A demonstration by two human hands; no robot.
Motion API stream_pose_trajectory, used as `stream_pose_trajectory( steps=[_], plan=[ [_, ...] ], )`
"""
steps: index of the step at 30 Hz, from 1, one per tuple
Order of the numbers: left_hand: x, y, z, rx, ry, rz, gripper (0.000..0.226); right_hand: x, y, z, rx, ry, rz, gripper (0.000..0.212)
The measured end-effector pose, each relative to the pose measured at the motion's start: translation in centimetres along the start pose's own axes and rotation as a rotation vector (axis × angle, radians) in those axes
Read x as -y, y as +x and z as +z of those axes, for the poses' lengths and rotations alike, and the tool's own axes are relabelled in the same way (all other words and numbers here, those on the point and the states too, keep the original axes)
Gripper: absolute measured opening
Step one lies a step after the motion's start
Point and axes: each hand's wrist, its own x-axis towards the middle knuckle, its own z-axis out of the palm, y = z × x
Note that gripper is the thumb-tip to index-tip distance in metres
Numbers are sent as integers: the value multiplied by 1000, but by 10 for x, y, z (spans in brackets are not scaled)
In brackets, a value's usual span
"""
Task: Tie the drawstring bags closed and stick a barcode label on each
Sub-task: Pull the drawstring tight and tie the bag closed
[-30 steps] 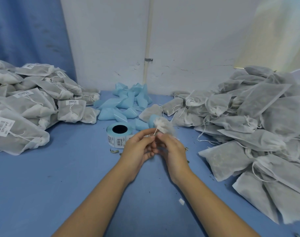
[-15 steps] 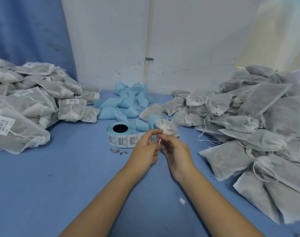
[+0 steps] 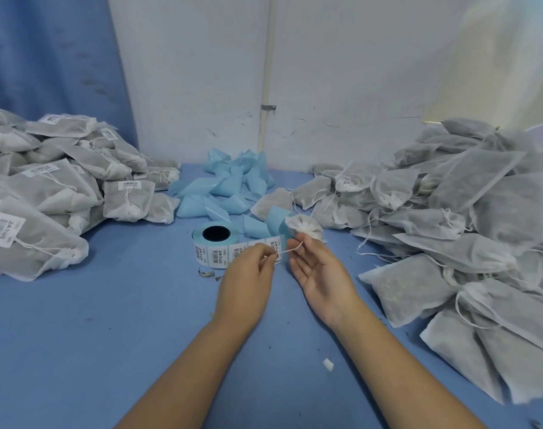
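one drawstring bag (image 3: pixel 305 228) at frame centre, its string stretched between both hands.

left hand (image 3: pixel 248 270) pinched the end of the white drawstring (image 3: pixel 290 248) between thumb and fingertips. right hand (image 3: pixel 321 274), palm turned inward, gripped the bag at its gathered neck with thumb and forefinger, other fingers loosely extended. bag showed just right of the label roll (image 3: pixel 216 243); could not tell whether it touched the blue desk (image 3: pixel 78 335). strip of barcode labels ran from the roll behind the hands. crumpled blue backing paper (image 3: pixel 233 187) lay upper centre by the wall. labelled bags (image 3: pixel 47 193) heaped at left of frame, unlabelled bags (image 3: pixel 449 218) at right. small white scrap (image 3: pixel 328 364) on the desk, lower centre-right.
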Motion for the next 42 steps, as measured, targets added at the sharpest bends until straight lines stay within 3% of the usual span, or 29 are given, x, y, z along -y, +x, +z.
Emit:
stream_pose_trajectory(
  steps=[3, 7, 11, 15, 17, 20, 23, 30, 36, 42],
  plan=[
    [4, 2, -7, -32, 227, 26, 18, -1, -1, 0, -73, -214, -138, 14],
    [-5, -2, -9, -60, 348, 139, 20, -5, -8, 2, -143, -927, -476, 19],
    [-12, -4, -5, -84, 364, 258, 13, -6, -12, 1, -185, -1503, -644, 18],
    [-15, -3, -2, -57, 410, 424, 3, -3, -14, -7, -189, -1872, -711, 15],
    [-14, -2, 4, -11, 384, 468, 5, -3, -16, -10, -191, -1911, -721, 23],
    [-11, -1, 11, 45, 153, 268, 23, -4, -17, -12, -142, -1903, -683, 55],
    [-10, 0, 11, 84, -5, 188, 31, -2, -19, -14, -109, -1875, -695, 67],
    [-11, -3, 10, 126, -118, 159, 13, -5, -25, -9, -90, -1709, -855, 65],
    [-10, -8, 3, -103, 264, 258, 8, -8, -23, -10, -76, -1699, -830, 62],
    [-7, -3, 3, 141, 50, 368, 24, -11, -17, -13, -59, -1588, -885, 50]
  ],
)
